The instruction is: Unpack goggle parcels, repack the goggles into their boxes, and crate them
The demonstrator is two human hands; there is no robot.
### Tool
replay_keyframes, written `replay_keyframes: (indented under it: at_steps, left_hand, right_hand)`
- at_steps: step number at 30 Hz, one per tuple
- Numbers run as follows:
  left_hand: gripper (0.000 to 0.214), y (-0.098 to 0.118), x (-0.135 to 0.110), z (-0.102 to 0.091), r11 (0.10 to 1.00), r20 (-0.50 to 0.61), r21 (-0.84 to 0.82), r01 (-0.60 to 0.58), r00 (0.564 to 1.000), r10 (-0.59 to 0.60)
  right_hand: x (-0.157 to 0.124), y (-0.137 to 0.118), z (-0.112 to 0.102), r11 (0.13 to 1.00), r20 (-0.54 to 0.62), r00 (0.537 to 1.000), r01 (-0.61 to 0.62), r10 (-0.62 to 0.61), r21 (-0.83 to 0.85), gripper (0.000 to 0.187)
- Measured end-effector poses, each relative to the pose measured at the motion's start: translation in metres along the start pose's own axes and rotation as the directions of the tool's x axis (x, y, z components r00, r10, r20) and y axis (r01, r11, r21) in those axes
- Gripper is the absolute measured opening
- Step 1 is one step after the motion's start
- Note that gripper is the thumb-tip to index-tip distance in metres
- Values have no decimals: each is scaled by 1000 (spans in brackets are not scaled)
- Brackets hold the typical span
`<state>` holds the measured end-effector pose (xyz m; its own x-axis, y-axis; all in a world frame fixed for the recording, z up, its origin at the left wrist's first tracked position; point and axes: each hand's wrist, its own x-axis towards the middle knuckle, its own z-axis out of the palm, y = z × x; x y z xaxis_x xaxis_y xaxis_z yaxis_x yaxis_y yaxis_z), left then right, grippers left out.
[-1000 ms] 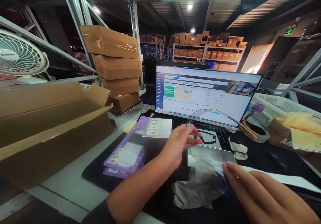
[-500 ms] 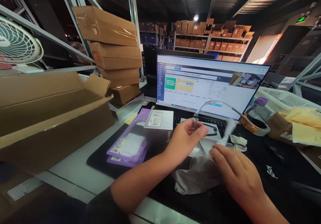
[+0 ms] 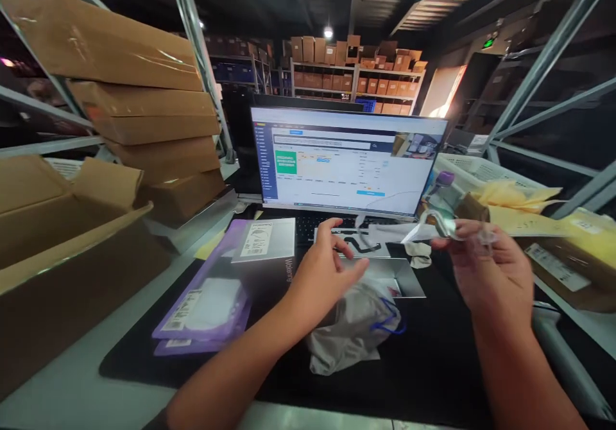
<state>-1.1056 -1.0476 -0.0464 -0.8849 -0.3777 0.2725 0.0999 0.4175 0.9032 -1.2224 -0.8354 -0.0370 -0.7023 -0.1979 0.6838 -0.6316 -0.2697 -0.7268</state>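
My right hand is closed on a pale, thin looped band, its exact kind unclear. A whitish translucent strip stretches left from it. My left hand is open, fingers spread and holding nothing, above a grey drawstring pouch with a blue cord. Behind the pouch lies an open silver box. A printed card showing a black outline lies by the keyboard. Left of my left hand stands a silver-topped box beside purple packets.
A lit monitor stands behind the keyboard. To the left are an open cardboard carton and stacked boxes. On the right sit a white basket, yellow packaging and a labelled carton. A small crumpled pouch lies mid-desk.
My view has turned right. My left hand has let go of the thin band and opened. My right hand has moved right and up with it, away from the grey pouch.
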Motion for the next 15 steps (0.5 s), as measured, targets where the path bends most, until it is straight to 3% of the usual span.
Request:
replay_keyframes:
  at_steps: [2, 4, 5, 9, 15]
  left_hand:
    - [47, -4, 2, 3, 998, 86, -48, -41, 995, 45]
    - [23, -7, 3, 4, 993, 110, -60, -100, 988, 107]
    - [21, -8, 3, 4, 990, 89, -46, -130, 987, 134]
    - [25, -9, -3, 6, 980, 6, 0, -197, 980, 197]
    - [34, -5, -14, 14, 952, 66, -258, -163, 980, 186]
  right_hand:
    - [2, 5, 1, 989, 90, 992, -102, 92, 107, 13]
    - [4, 8, 1, 987, 187, 974, -145, 130, 72, 14]
    - [4, 9, 1, 992, 204, 972, -122, 117, 14, 15]
    - [6, 4, -7, 962, 204, 979, 84, -30, -259, 17]
    - [7, -3, -27, 923, 216, 976, 75, 9, -377, 16]
